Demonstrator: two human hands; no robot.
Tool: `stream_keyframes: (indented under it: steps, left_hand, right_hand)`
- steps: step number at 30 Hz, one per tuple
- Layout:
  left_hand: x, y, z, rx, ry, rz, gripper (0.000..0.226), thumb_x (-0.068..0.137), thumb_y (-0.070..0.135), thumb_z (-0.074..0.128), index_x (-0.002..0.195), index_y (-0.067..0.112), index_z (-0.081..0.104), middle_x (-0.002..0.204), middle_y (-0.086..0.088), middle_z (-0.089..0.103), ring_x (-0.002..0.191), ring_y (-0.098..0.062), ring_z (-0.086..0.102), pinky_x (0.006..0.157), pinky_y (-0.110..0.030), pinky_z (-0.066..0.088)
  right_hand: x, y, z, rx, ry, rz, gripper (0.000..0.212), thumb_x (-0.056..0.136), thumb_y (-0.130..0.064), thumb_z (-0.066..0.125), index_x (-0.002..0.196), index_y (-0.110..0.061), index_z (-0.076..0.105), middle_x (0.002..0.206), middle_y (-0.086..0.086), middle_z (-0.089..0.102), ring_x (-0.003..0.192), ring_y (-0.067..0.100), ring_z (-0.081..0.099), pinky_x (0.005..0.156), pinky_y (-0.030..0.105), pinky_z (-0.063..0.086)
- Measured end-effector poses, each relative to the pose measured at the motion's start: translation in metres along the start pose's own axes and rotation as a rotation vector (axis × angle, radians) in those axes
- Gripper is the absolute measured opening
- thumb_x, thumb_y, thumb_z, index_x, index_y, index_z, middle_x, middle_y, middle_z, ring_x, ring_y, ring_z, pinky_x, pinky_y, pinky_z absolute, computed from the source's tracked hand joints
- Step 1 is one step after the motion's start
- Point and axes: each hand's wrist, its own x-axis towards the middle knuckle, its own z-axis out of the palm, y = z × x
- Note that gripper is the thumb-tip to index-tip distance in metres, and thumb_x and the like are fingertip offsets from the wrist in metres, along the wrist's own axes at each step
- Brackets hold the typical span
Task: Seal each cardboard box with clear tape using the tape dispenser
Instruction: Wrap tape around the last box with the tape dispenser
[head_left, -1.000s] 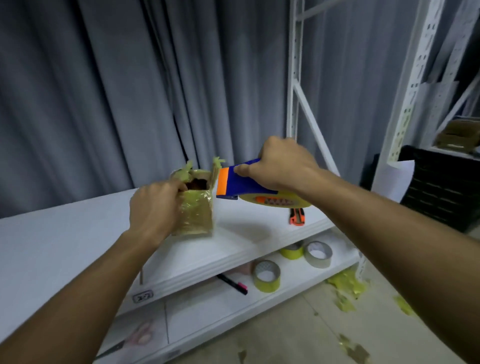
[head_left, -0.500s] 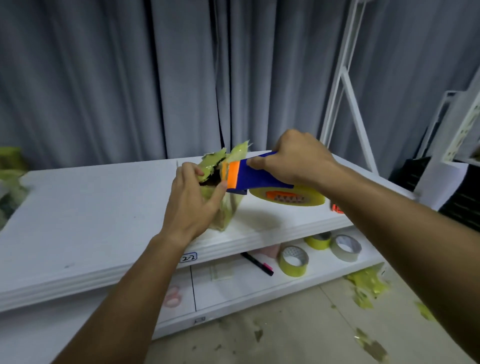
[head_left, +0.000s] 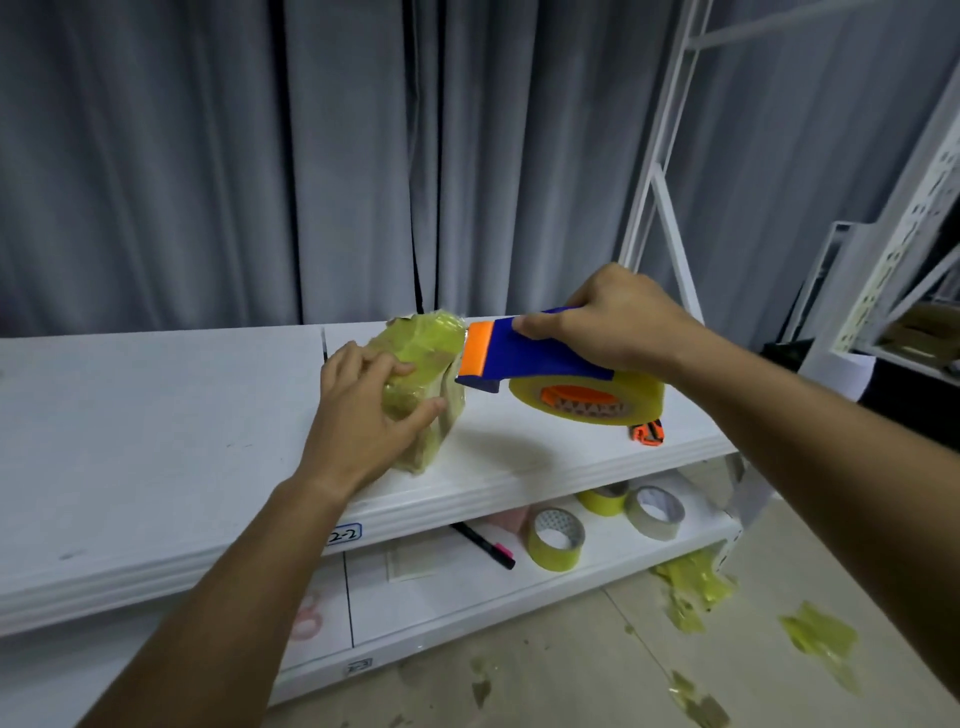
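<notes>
A small cardboard box (head_left: 427, 358), wrapped in yellowish clear tape, stands on the white upper shelf (head_left: 156, 415). My left hand (head_left: 363, 410) presses on its near side and top, fingers spread over it. My right hand (head_left: 618, 322) grips the blue tape dispenser (head_left: 535, 358) by its handle. The dispenser's orange front edge touches the box's upper right edge. Its roll of clear tape (head_left: 592, 400) hangs under my right wrist.
An orange and black cutter (head_left: 648, 433) lies on the shelf by the roll. On the lower shelf (head_left: 457, 597) lie a black pen (head_left: 483, 545) and three tape rolls (head_left: 556, 538). Tape scraps (head_left: 696, 582) litter the floor. A grey curtain hangs behind; a white rack post (head_left: 660, 171) rises at right.
The box's top flaps, open a second ago, now lie flat under tape. My left hand moved from its side onto its top. The dispenser's front edge has come down against the box.
</notes>
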Motion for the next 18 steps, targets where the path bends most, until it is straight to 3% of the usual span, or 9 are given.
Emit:
stream_keyframes:
  steps: [4,8,10,12,18]
  left_hand:
    - [0.002,-0.004,-0.01,-0.053,-0.034,0.038,0.033,0.082,0.046,0.076,0.108,0.029,0.066,0.113,0.011,0.052,0.127,-0.015,0.028,0.1,-0.027,0.031]
    - [0.0,-0.023,-0.046,-0.182,-0.173,0.075,0.032,0.074,0.05,0.074,0.102,0.034,0.07,0.117,0.017,0.052,0.127,-0.011,0.036,0.101,-0.019,0.033]
    - [0.001,-0.035,-0.073,-0.251,-0.267,0.065,0.036,0.068,0.05,0.076,0.1,0.034,0.075,0.116,0.015,0.051,0.122,-0.01,0.047,0.103,-0.027,0.042]
    - [0.001,-0.046,-0.096,-0.294,-0.339,0.043,0.03,0.071,0.036,0.084,0.1,0.033,0.078,0.11,0.013,0.052,0.116,-0.011,0.054,0.106,-0.036,0.045]
    - [-0.007,-0.051,-0.113,-0.279,-0.351,0.038,0.032,0.076,0.038,0.076,0.108,0.038,0.077,0.114,0.01,0.055,0.119,-0.012,0.055,0.108,-0.035,0.044]
  right_hand:
    - [0.004,-0.026,0.0,-0.001,-0.025,-0.039,0.051,0.084,-0.066,0.066,0.086,-0.015,0.069,0.073,-0.001,0.068,0.068,0.013,0.064,0.056,0.024,0.045]
    - [0.008,-0.053,-0.001,0.008,-0.048,-0.09,0.052,0.085,-0.065,0.065,0.088,-0.013,0.069,0.077,0.002,0.07,0.07,0.015,0.065,0.057,0.024,0.045]
    - [0.01,-0.065,-0.003,0.011,-0.072,-0.109,0.049,0.086,-0.064,0.065,0.088,-0.014,0.068,0.078,0.001,0.07,0.072,0.015,0.067,0.058,0.024,0.047]
    - [0.012,-0.076,-0.006,0.042,-0.111,-0.118,0.049,0.084,-0.064,0.067,0.086,-0.015,0.07,0.076,0.001,0.071,0.072,0.017,0.069,0.063,0.027,0.051]
    - [0.026,-0.104,-0.007,0.138,-0.237,-0.101,0.048,0.08,-0.064,0.071,0.091,-0.017,0.071,0.081,0.001,0.076,0.072,0.02,0.074,0.069,0.032,0.061]
